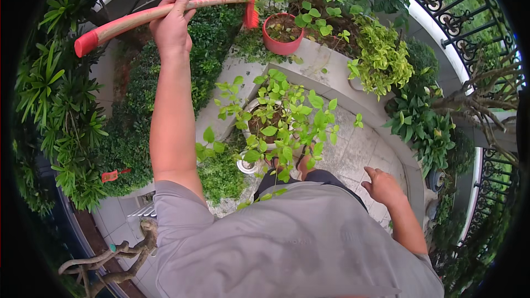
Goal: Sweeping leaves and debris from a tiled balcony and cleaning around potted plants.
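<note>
Stretched far forward, my left hand [174, 20] is closed around the curved wooden handle [136, 18] of a brush. A red cap covers the handle's near end at left. At the other end, the red bristle head [251, 12] is over the planter ledge, beside a red plant pot [283, 41], with leaves partly covering it. Whether the bristles touch the ledge I cannot tell. My right hand [385, 186] hangs low at my right side, holding nothing, its fingers loosely bent and apart. A leafy potted plant [285, 120] stands right before my feet.
A stone ledge [331, 62] curves around the tiled floor [352, 149]. Clipped hedge [140, 103] lies to the left. Yellow-green shrub [381, 58] and a black iron fence [468, 12] are at right. A small white pot [247, 164] and bare branches [120, 256] are near me.
</note>
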Tool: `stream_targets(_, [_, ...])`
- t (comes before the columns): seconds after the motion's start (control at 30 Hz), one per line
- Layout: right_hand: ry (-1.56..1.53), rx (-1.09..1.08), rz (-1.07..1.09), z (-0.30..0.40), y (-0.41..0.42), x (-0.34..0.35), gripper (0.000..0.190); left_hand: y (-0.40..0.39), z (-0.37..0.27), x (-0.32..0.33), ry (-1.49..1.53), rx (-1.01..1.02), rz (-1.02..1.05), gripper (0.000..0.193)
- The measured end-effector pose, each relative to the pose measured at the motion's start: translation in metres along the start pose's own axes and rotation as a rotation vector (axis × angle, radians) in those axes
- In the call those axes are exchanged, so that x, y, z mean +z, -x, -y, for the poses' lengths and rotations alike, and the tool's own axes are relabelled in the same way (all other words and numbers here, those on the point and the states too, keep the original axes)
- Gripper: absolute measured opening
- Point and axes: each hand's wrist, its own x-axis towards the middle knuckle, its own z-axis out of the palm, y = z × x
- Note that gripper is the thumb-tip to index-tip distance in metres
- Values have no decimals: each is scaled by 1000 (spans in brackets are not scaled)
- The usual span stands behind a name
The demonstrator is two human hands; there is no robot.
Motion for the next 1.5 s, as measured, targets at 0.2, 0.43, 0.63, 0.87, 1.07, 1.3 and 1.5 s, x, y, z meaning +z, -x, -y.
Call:
stream_targets(0.2, [-9,91,64,-4,-1,12,52,-12,87,49,215,17,-238,29])
stream_targets(0.43, [-72,160,198,-6,-1,37,53,-13,169,72,436,-78,-416,34])
stream_targets(0.63, [-104,208,210,-20,-8,51,52,-23,204,71,458,-148,-581,37])
stream_targets(0.87, [-144,257,217,-38,-21,53,54,2,222,37,527,-255,-661,41])
stream_targets(1.07, [-108,238,193,-42,-27,46,54,-8,232,25,566,-249,-681,48])
stream_targets(1.3, [-121,241,228,-42,-39,46,51,-57,277,37,628,-200,-653,47])
stream_targets(1.5, [-105,232,236,-45,-55,57,50,-62,384,39,524,-388,-152,93])
